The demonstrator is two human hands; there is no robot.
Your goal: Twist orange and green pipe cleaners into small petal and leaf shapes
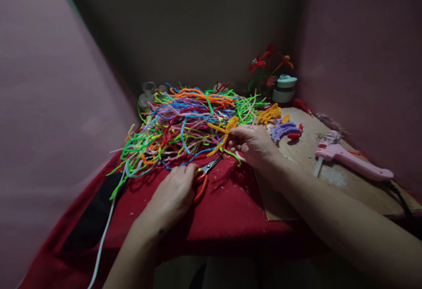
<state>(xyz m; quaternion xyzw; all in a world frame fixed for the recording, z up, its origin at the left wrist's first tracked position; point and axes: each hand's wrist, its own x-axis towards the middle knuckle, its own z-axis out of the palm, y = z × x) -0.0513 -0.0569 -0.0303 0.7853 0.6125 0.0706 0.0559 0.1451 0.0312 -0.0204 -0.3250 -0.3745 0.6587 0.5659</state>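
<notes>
My right hand point(255, 146) pinches a yellow-orange pipe cleaner shape point(231, 125) between thumb and fingertips. It has a looped top and loose ends, and hangs over the front right of a heap of pipe cleaners point(194, 117) in many colours. Lower on the red cloth, my left hand point(178, 188) is curled by the red-handled scissors point(204, 177). Its fingers cover part of the handles, and the blades point up and right, slightly parted. Something small and yellow shows at its fingertips. Beyond my right hand lie bent orange pipe cleaner pieces point(269, 114) and purple ones point(284, 130).
A pink glue gun point(354, 159) lies on a brown board point(306, 124) at right, its cord trailing off. Behind stand a mint-lidded container point(285, 89) and red pipe cleaner flowers point(258, 64). A dark flat object point(90, 218) and white cable point(104, 236) are at left.
</notes>
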